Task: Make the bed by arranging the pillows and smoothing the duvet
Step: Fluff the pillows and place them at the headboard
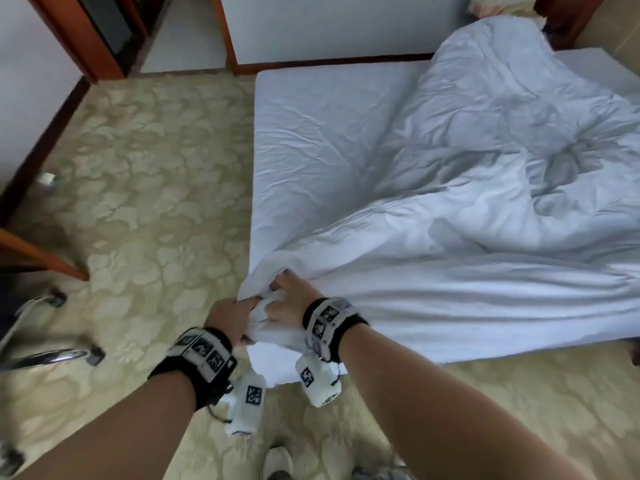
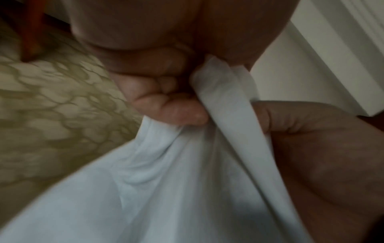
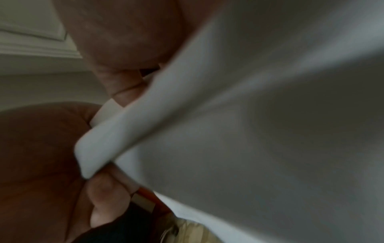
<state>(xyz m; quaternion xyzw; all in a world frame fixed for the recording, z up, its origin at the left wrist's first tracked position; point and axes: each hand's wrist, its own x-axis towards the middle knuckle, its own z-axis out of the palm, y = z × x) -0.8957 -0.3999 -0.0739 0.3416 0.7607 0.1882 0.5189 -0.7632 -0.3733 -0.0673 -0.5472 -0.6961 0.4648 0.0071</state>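
Observation:
A rumpled white duvet (image 1: 485,174) lies heaped over the right and near part of the bed, whose sheeted mattress (image 1: 311,116) is bare at the far left. At the bed's near left corner both hands bunch up one corner of the duvet. My left hand (image 1: 232,317) grips the fabric from the left, my right hand (image 1: 287,299) from the right, knuckles nearly touching. In the left wrist view curled fingers (image 2: 170,108) clamp a fold of duvet (image 2: 187,189). The right wrist view shows the duvet (image 3: 249,131) pinched against my fingers (image 3: 104,189). No pillows are in view.
Patterned beige carpet (image 1: 145,188) spreads left of the bed. A chair's chrome legs (image 1: 48,355) and a wooden leg (image 1: 45,258) stand at the left edge. Wooden door frames (image 1: 76,32) and a white wall are at the back. Shoes (image 1: 277,462) show at the bottom.

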